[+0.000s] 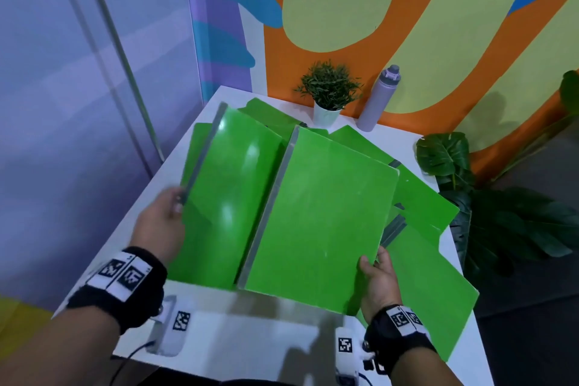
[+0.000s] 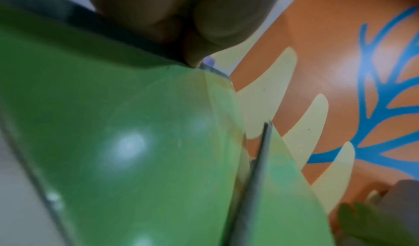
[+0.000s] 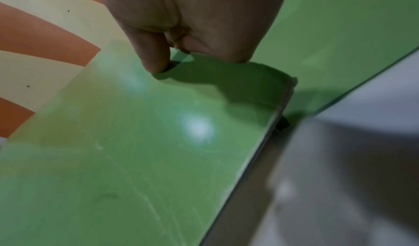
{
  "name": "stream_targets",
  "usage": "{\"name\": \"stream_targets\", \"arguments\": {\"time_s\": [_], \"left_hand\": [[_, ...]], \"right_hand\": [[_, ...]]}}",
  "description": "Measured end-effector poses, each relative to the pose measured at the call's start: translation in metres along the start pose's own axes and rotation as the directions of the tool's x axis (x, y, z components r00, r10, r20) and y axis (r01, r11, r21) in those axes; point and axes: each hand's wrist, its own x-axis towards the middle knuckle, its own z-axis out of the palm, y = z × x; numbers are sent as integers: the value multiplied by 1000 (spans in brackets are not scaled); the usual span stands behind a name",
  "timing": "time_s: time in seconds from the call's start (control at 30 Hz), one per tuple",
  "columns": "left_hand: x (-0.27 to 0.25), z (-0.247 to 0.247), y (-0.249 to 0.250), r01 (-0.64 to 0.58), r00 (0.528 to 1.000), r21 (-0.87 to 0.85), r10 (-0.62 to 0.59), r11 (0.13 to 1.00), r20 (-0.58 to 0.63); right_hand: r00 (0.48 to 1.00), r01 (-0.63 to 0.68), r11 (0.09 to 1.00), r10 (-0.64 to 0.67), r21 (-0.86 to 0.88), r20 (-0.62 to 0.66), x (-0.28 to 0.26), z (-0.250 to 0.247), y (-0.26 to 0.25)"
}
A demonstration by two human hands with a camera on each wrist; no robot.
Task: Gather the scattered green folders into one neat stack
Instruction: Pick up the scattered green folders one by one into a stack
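Two green folders with grey spines are lifted above the white table (image 1: 250, 332). My left hand (image 1: 163, 222) pinches the grey spine edge of the left folder (image 1: 232, 194), which bows upward (image 2: 118, 142). My right hand (image 1: 377, 276) grips the near right corner of the right folder (image 1: 319, 207), thumb on top (image 3: 156, 56). The two folders meet side by side in the middle. Several more green folders (image 1: 429, 276) lie fanned on the table beneath and to the right, partly hidden by the held ones.
A small potted plant (image 1: 329, 94) and a lilac bottle (image 1: 379, 97) stand at the table's far edge against the orange wall. Large leafy plants (image 1: 501, 213) sit off the right side. A glass partition is on the left.
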Motion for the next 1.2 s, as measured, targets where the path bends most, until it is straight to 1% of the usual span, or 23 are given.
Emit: {"name": "stream_targets", "arguments": {"time_s": [0.03, 0.07, 0.13, 0.2, 0.23, 0.3, 0.37, 0.4, 0.47, 0.5, 0.53, 0.57, 0.6, 0.63, 0.67, 0.7, 0.73, 0.77, 0.83, 0.9, 1.03, 1.13, 1.2], "left_hand": [[-6, 10, -2, 45, 994, -16, -43, 999, 96], [-13, 19, -3, 91, 979, -51, -80, 995, 187], [-28, 35, -2, 160, 928, -98, -116, 982, 353], [-40, 47, 0, 179, 873, -97, -113, 979, 475], [-45, 52, 3, 178, 855, -97, -105, 979, 508], [-51, 60, 10, 172, 837, -94, -95, 981, 539], [-53, 65, 16, 151, 812, -49, -96, 987, 576], [-52, 66, 19, 150, 807, -21, -110, 988, 580], [-49, 63, 21, 179, 824, -17, -141, 984, 548], [-46, 61, 21, 195, 835, -33, -148, 980, 530], [-43, 57, 21, 207, 847, -49, -153, 977, 510], [-39, 54, 20, 218, 862, -63, -162, 974, 480], [-34, 49, 18, 222, 884, -75, -169, 972, 435], [-30, 46, 15, 220, 908, -83, -173, 972, 381], [-25, 42, 12, 217, 928, -92, -176, 972, 329], [-20, 38, 9, 225, 938, -103, -187, 969, 292], [-16, 35, 6, 236, 943, -117, -198, 965, 269], [-13, 32, 3, 248, 943, -124, -211, 961, 256], [-10, 29, -1, 268, 941, -121, -233, 956, 243], [-10, 28, -4, 281, 938, -115, -247, 953, 244], [-13, 27, -10, 294, 934, -119, -258, 948, 248], [-14, 27, -11, 314, 927, -119, -277, 942, 252], [-13, 26, -11, 316, 927, -114, -280, 942, 249]], "right_hand": [[1000, 0, 1000, 0, -12, 16, 0, 3, 3], [999, -8, 1000, 9, -21, 36, 0, 6, 6], [997, -28, 999, 31, -39, 65, -1, 8, 12], [998, -22, 998, 25, -64, 55, -2, 8, 17], [999, -6, 996, 10, -95, 41, -2, 8, 19], [999, 38, 987, -36, -156, 16, -1, 10, 22], [997, 77, 982, -71, -170, 44, -1, 14, 23], [994, 99, 979, -89, -176, 66, -1, 16, 22], [983, 162, 954, -133, -254, 129, 2, 18, 22], [975, 195, 920, -144, -341, 167, 4, 17, 24], [971, 220, 848, -144, -483, 189, 8, 14, 29], [970, 236, 723, -134, -650, 203, 12, 11, 34], [976, 215, 541, -98, -813, 192, 15, 4, 42], [983, 183, 342, -63, -922, 172, 18, -3, 50], [989, 149, 183, -37, -972, 144, 20, -8, 58], [992, 126, 85, -18, -988, 125, 19, -12, 63], [994, 111, 42, -17, -993, 110, 18, -15, 66], [996, 92, 28, -21, -995, 92, 18, -16, 68], [998, 62, 41, -35, -997, 60, 21, -16, 68], [997, 75, 36, -28, -997, 74, 23, -15, 62], [983, 175, -39, 52, -984, 173, 25, -11, 55], [968, 250, -60, 26, -966, 249, 28, -11, 52], [964, 263, -99, -12, -960, 266, 30, -15, 46]]}}
